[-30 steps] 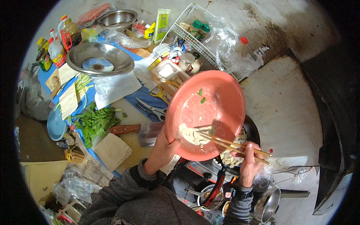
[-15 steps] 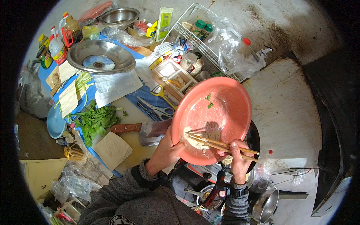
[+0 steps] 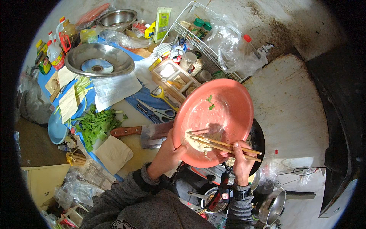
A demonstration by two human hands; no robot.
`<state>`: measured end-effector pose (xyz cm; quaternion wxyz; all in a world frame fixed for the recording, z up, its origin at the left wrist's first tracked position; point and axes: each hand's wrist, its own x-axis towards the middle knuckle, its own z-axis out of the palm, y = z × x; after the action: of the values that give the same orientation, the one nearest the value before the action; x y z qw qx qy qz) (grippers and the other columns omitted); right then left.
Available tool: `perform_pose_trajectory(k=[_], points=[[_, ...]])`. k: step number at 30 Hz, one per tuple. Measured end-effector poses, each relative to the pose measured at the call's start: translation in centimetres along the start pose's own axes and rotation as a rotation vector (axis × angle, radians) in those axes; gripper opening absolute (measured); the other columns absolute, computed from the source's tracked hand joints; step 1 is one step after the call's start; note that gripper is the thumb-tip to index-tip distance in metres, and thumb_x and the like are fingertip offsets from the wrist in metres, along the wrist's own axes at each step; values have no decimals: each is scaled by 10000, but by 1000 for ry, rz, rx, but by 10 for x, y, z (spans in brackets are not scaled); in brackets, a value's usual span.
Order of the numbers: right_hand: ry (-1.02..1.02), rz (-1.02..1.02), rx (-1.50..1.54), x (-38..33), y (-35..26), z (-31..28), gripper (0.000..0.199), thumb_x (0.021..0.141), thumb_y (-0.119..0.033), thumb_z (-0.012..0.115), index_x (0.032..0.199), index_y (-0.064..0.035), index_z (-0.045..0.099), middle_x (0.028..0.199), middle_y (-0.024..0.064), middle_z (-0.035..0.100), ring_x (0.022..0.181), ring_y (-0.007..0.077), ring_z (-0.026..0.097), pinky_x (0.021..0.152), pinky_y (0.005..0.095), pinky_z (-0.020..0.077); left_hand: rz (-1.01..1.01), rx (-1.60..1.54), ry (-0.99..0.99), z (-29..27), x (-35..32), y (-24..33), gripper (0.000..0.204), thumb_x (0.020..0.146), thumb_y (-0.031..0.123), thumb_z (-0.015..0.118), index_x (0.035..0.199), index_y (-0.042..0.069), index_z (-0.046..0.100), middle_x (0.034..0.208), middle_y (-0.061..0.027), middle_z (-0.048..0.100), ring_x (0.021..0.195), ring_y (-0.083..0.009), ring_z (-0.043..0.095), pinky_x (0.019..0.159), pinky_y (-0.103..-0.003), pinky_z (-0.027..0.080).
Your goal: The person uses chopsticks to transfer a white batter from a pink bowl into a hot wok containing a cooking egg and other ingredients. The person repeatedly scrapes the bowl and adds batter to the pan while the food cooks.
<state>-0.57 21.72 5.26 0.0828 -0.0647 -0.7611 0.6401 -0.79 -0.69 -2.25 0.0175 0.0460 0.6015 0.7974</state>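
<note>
My left hand [image 3: 166,157] grips the left rim of a pink plastic bowl [image 3: 232,110], which is tilted towards me. Pale wet batter [image 3: 198,142] lies low in the bowl, and a few green leaf bits [image 3: 210,103] stick to its inner wall. Between the fingers of my right hand [image 3: 241,162] is a pair of wooden chopsticks [image 3: 228,147], their tips down in the batter. Beneath the bowl's right side a dark frying pan [image 3: 259,143] shows in part; the bowl and my right hand hide much of it.
To the left, a cleaver [image 3: 152,133] lies on a cutting board beside leafy greens [image 3: 97,124] and scissors [image 3: 160,112]. A steel basin [image 3: 124,65] stands farther back. Behind the bowl are a seasoning box [image 3: 175,78] and a white wire rack [image 3: 207,42]. A steel pot [image 3: 271,208] sits at lower right.
The whole view has shifted slightly. The bowl, both hands and the chopsticks keep nearly the same pose, with the chopstick tips still in the batter.
</note>
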Motion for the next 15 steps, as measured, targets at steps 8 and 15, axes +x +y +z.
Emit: perform_pose_trajectory(k=[8, 15], points=[[40, -34, 36, 1, -4, -5, 177, 936, -115, 554, 927, 58, 586, 774, 154, 645, 581, 234, 657, 521, 321, 562, 25, -32, 1, 0, 1, -2, 580, 818, 43, 558, 1339, -56, 322, 1219, -187, 529, 1146, -233, 516, 955, -339, 410], [253, -109, 220, 14, -6, -49, 199, 939, -166, 562, 905, 30, 568, 740, 113, 598, 537, 216, 615, 495, 321, 557, 32, 31, 58, -5, 1, -5, 547, 809, 10, 529, 1326, -43, 357, 1226, -145, 529, 1142, -198, 502, 966, -331, 400]])
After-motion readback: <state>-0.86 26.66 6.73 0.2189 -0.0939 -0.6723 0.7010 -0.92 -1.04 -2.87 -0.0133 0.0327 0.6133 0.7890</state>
